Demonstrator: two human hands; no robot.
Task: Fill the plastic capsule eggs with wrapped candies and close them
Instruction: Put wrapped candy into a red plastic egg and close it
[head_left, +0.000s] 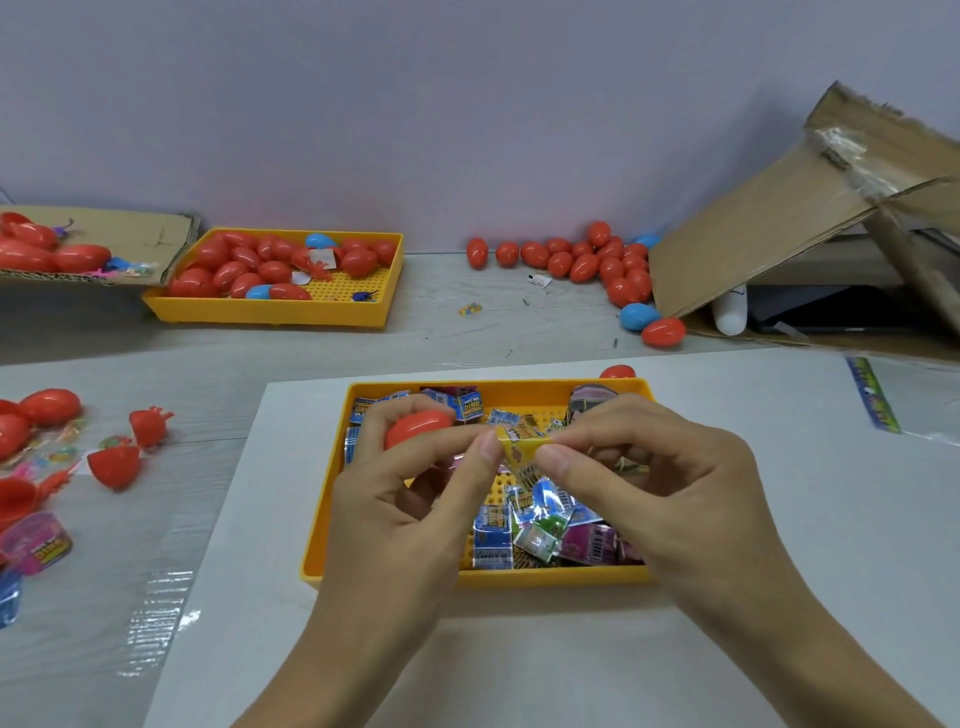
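Both hands over near yellow perforated plastic tray (327, 525) of wrapped candies. Left hand (410, 499) curls around red plastic capsule egg half (415, 427), thumb also pinching small yellow foil-wrapped candy (522, 451). Right hand (660, 483) pinches same candy, just right of egg half.
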